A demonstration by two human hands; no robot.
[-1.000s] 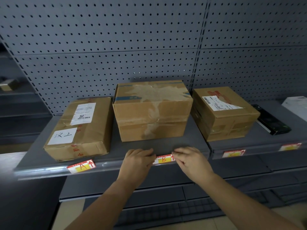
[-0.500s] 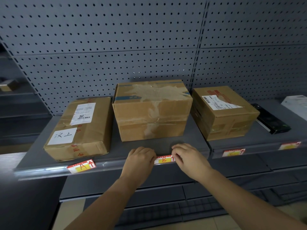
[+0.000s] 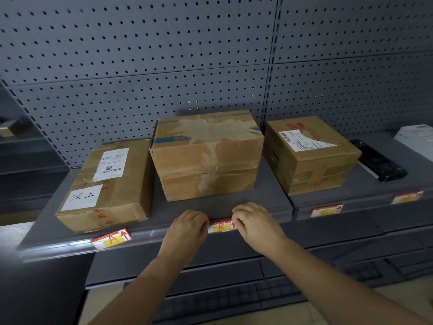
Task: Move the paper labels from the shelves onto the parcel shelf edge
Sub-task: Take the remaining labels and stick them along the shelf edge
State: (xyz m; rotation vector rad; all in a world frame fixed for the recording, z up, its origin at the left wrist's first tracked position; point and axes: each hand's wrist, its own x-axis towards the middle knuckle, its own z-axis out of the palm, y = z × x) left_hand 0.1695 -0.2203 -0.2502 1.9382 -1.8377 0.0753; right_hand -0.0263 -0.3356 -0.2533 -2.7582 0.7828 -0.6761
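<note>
Mostly grey and brown here

Grey pegboard [image 3: 164, 66] dotted with dark holes, grey shelf [image 3: 150, 236], three brown cardboard boxes [image 3: 206, 158] with white stickers. Paper labels [image 3: 221, 226] are red, white and yellow, with red letters and arrows. Black box [image 3: 379, 163] far right.

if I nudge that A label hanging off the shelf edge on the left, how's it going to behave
Probably floppy and very light: the A label looks like thin paper. It sits tilted against the shelf edge, so it may not be seated and could slide or drop out with a nudge. Rough handling would likely crease or tear it.
</note>
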